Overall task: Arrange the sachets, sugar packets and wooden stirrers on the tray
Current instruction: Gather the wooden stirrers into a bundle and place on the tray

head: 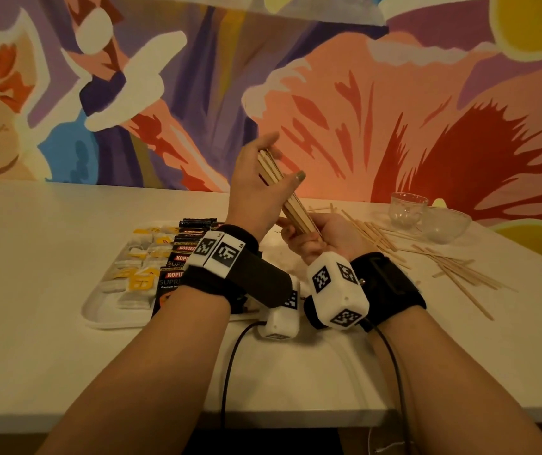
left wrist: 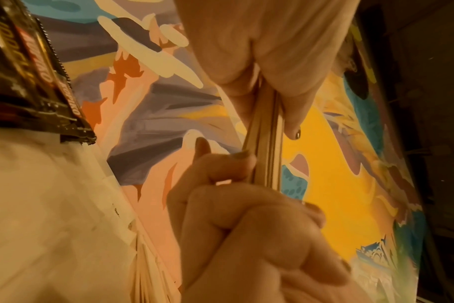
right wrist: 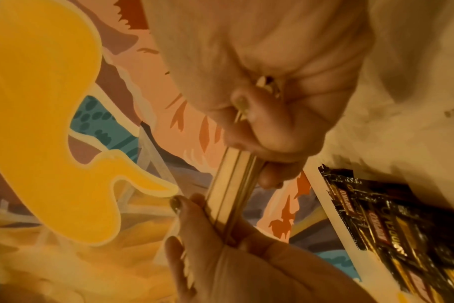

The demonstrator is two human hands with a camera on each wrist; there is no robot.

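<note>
A bundle of wooden stirrers (head: 281, 192) stands tilted above the table, held by both hands. My left hand (head: 256, 182) holds its upper half, thumb pressed across the sticks and fingers stretched behind them. My right hand (head: 315, 238) grips the lower end in a fist. The left wrist view shows the bundle (left wrist: 267, 147) between the left thumb and the right fist (left wrist: 246, 235). The white tray (head: 99, 311) lies below left of the hands, with yellow-and-white sugar packets (head: 141, 257) at its left and black Kopiko sachets (head: 181, 254) beside them. The wrists hide the tray's right part.
Several loose stirrers (head: 427, 254) lie scattered on the white table to the right of the hands. A glass cup (head: 407, 208) and a glass bowl (head: 443, 224) stand at the back right. A painted wall runs along the table's far edge.
</note>
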